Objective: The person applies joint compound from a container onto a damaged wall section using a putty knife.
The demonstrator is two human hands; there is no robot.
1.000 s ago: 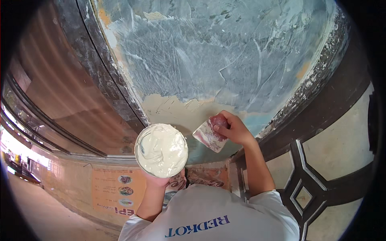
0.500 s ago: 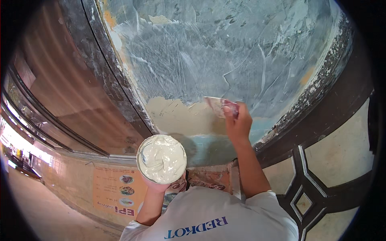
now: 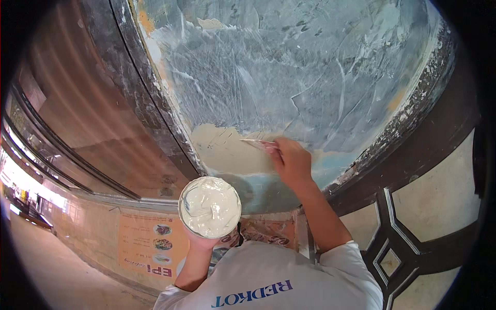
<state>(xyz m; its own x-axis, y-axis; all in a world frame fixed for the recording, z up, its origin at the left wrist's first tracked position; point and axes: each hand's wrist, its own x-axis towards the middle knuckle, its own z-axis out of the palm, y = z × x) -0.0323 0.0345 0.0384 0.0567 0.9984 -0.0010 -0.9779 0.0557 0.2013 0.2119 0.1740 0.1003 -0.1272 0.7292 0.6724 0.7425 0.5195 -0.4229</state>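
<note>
Holds tub [image 3: 181, 212] from below in left hand [image 3: 202, 242] at 7 o'clock of centre, with paste [image 3: 212, 206] inside. Grips scraper [image 3: 264, 145] in right hand [image 3: 294, 159], 1 o'clock from tub, before lower part of wall [image 3: 248, 67], with blade [image 3: 250, 141] toward 10. Round from centre: has wall at 12, grille [image 3: 408, 250] at 4, shirt [image 3: 268, 271] at 6, poster [image 3: 142, 245] at 8 left of left forearm [image 3: 195, 266], side panel [image 3: 103, 119] at 10, with post [image 3: 126, 77] between panel and wall.

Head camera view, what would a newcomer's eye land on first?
Probably the glossy white paste in the round tub, held by the left hand at lower centre. Next, the scraper in the grip of the right hand, over the beige patch low on the wall. The wall's scratched blue-grey surface fills the upper middle.
</note>
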